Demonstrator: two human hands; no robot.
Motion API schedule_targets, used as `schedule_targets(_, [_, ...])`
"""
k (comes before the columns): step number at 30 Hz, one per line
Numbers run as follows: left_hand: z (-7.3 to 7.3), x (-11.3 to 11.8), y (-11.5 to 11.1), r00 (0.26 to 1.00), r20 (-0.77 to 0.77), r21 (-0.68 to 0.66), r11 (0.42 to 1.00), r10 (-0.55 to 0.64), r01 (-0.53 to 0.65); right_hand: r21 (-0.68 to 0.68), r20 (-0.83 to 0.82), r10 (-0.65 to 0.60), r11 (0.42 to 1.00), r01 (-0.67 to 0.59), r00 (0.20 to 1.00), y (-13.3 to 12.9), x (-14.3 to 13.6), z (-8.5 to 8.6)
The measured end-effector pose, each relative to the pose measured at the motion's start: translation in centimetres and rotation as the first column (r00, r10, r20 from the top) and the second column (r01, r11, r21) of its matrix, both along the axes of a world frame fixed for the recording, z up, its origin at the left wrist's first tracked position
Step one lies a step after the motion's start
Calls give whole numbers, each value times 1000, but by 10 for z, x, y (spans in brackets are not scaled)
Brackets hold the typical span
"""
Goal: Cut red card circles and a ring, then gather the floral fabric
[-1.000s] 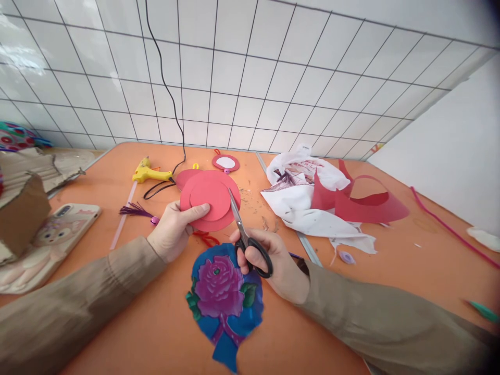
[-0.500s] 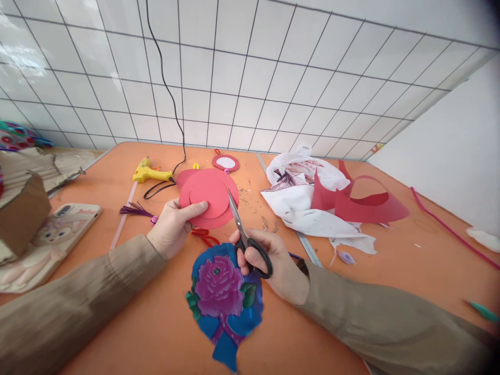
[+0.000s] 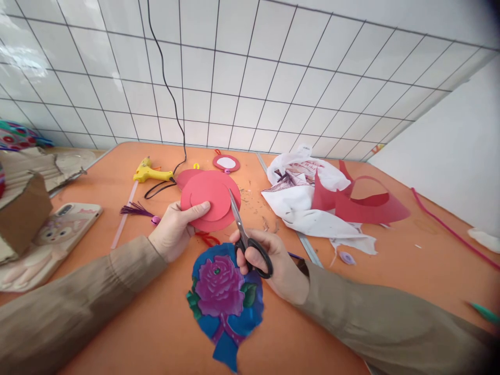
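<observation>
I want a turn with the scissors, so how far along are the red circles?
Looks done: the larger red circle has a round edge, and red scraps lie nearby. In hand: the left hand pinches both circles; the right hand holds scissors by the smaller circle. Maybe left: trimming, since the larger one sticks out. I can't tell if they're joined.

- Left hand (image 3: 170, 232): most fingers hidden beneath the red paper discs (image 3: 216, 195).
- Scissors (image 3: 239, 223): handle partly covered by the right hand (image 3: 279, 260).
- Phone (image 3: 60, 237), cardboard (image 3: 27, 216): cut off at left edge.
- White bag (image 3: 300, 208): print illegible.
- Green item (image 3: 484, 312): blurred, cut off at right edge, unidentified.
</observation>
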State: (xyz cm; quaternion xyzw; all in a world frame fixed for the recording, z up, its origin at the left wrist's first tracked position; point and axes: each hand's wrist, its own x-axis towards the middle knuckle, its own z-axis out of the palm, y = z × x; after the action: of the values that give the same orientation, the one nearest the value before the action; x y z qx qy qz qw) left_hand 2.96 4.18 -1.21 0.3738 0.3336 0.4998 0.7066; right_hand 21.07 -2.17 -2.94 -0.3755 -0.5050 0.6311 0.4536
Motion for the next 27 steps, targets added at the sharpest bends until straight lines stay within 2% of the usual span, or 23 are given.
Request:
schedule_targets(15, [-1, 1, -1, 1000, -1, -5, 1000, -18, 18, 16, -2, 18, 1000, -18, 1000, 0, 1, -1])
schedule_targets(27, [-1, 0, 1, 1000, -16, 3, 1000, 12, -12, 13, 11, 9, 1000, -9, 1000, -1, 0, 1])
